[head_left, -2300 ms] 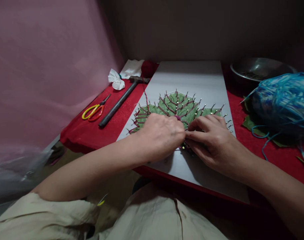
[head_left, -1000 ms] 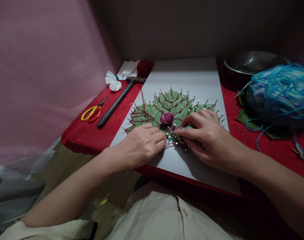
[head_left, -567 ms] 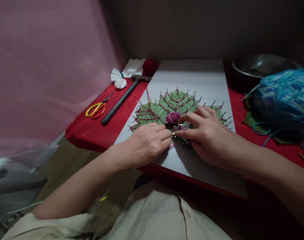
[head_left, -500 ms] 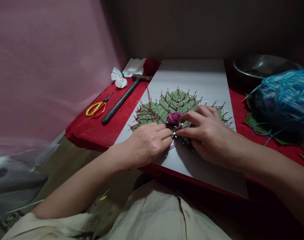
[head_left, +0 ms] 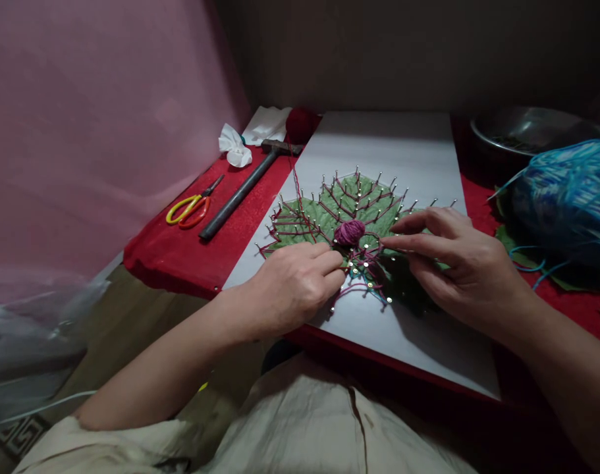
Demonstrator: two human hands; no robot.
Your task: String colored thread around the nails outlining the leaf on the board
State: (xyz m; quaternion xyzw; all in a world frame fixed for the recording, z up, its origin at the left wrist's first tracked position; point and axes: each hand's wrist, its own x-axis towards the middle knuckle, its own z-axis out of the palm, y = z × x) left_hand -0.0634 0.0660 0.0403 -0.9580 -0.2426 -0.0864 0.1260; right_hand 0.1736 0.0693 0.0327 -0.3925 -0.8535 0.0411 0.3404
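A white board [head_left: 388, 141] lies on the red-covered table, with a green leaf [head_left: 352, 201] pinned under several nails and wound with maroon thread. A small purple yarn ball [head_left: 350, 232] rests on the leaf's middle. My left hand [head_left: 292, 286] sits at the board's near edge, fingers curled and pinched on the purple thread by the lower nails. My right hand [head_left: 458, 260] hovers over the leaf's right half, thumb and forefinger pinching thread just right of the ball.
Yellow-and-orange scissors [head_left: 188, 209], a hammer [head_left: 245, 191], a crumpled white tissue [head_left: 234, 150] and a dark red yarn ball [head_left: 300, 124] lie left of the board. A big blue yarn skein [head_left: 569, 197] and a metal bowl [head_left: 521, 131] stand at the right. A pink sheet [head_left: 92, 131] hangs left.
My left hand has come off the leaf toward the near edge, uncovering the purple ball. My right hand has shifted right, baring the lower nails and thread.
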